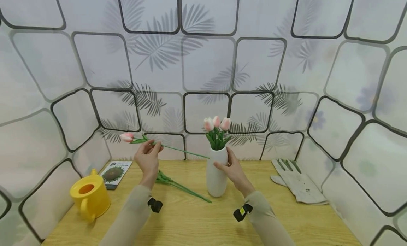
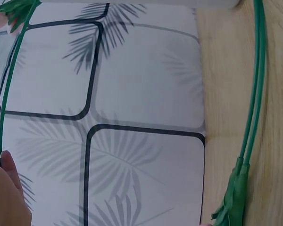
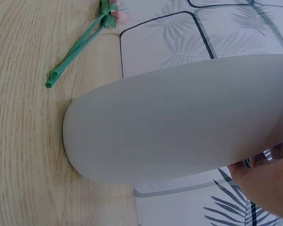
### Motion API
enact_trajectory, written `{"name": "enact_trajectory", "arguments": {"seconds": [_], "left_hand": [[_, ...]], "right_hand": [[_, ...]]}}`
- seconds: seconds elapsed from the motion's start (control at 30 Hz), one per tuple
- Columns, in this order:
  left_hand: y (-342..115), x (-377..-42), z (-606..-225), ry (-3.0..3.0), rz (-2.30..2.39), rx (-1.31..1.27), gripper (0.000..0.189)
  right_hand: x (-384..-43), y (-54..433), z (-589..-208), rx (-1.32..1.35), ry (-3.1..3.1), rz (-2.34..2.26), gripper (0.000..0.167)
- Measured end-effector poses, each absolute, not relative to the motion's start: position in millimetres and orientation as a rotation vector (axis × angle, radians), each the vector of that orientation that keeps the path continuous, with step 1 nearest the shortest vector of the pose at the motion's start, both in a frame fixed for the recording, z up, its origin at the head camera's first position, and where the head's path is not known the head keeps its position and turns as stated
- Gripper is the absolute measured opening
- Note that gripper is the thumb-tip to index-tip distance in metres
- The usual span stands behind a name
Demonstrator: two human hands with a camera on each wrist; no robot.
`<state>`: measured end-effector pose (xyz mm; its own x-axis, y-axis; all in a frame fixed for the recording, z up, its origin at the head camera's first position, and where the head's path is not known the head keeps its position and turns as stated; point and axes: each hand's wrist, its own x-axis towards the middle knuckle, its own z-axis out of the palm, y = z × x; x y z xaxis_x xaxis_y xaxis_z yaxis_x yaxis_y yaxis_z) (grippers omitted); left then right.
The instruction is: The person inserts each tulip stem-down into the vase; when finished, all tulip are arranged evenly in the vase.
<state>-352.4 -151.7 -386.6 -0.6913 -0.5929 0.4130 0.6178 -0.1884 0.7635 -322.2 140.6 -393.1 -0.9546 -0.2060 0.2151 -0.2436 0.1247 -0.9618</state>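
Observation:
My left hand (image 1: 148, 157) pinches the green stem of a pink-and-white tulip (image 1: 127, 137) just below its leaves. The tulip is held nearly level, its bloom to the left and the stem end sloping down to the vase's left side in the head view. With my right hand (image 1: 234, 170) I grip the upper right side of the white vase (image 1: 217, 179), which stands upright on the table. Several pink tulips (image 1: 217, 124) stand in its mouth. On the table between my arms lie more tulips (image 1: 181, 187), two stems showing in the left wrist view, their blooms hidden behind my left hand.
A yellow watering can (image 1: 95, 200) stands at the left of the wooden table (image 1: 190, 224). Behind it lies a seed packet with a sunflower-like picture (image 1: 113, 174). Pale gardening gloves (image 1: 299, 182) lie at the right. Patterned walls (image 1: 210, 69) enclose the back and sides.

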Motion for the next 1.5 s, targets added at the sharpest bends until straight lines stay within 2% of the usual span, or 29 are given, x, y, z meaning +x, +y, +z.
{"name": "enact_trajectory", "arguments": {"seconds": [0.63,1.1,1.5], "left_hand": [[-119,-355,-347,-1.196,-1.955,-0.132,0.02],[-99,-349,-320,-1.355,-1.619,-0.319,0.02],[-79,-347,-314,-1.491,-1.402,-0.487,0.023]], "right_hand": [[-325,142,-397,0.469,-2.33,2.02,0.083],[-324,142,-395,0.466,-2.331,2.009,0.084],[-326,142,-396,0.476,-2.336,2.003,0.084]]}}
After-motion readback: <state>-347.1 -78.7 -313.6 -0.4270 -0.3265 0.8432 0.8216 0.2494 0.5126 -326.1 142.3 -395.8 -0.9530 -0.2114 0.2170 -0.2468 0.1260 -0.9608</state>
